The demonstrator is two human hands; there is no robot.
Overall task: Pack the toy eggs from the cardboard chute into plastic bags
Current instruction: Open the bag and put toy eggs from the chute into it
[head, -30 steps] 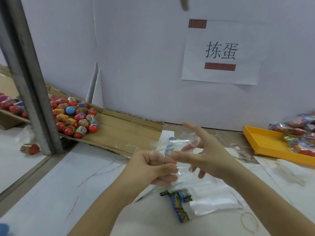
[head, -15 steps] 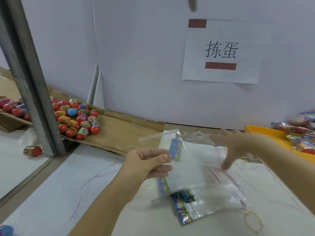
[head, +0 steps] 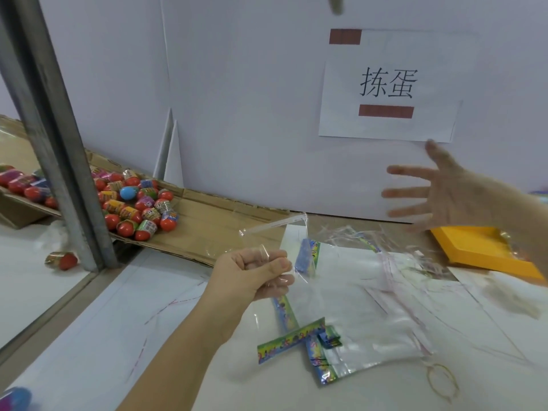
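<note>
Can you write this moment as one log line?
left hand: pinches clear plastic bag | right hand: open, raised | red toy eggs: on brown cardboard chute

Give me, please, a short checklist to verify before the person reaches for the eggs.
1. Bag in grip: left hand pinches the plastic bag: ok.
2. Bag mouth open: the film is clear: cannot tell.
3. Free hand: right hand is open and holds nothing: ok.
4. Eggs ready: toy eggs lie piled on the cardboard chute: ok.
5. No egg astray: one stray egg lies on the table beside the metal post: not ok.
</note>
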